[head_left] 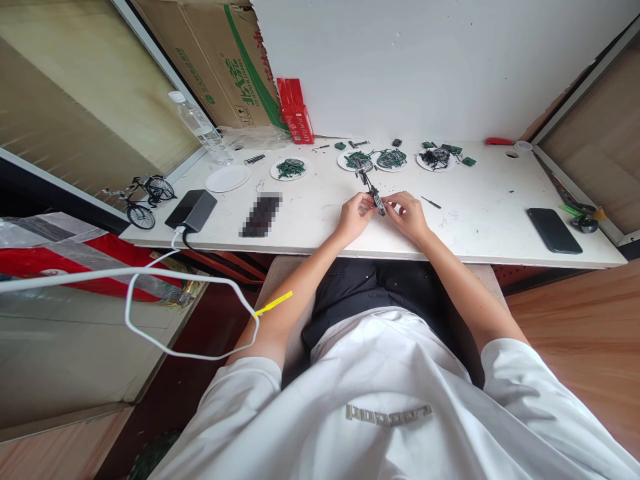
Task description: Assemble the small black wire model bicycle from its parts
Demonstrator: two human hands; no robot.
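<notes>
While both hands, left hand (356, 215) and right hand (407, 215), pinch the small dark metal model-bicycle frame (373, 192) at centre frame over the white bench (480, 220), plates of loose green parts (391, 159) above suggest assembly's barely underway.

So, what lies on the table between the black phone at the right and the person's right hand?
In the head view, only a small dark tool lies between the right hand and the black phone; the remaining table is bare.

The single head-worn camera is looking forward and steeply down from above the seated person's chest, facing the white table (480, 227) and the wall behind it; it is taking in the whole tabletop from fairly near
</notes>
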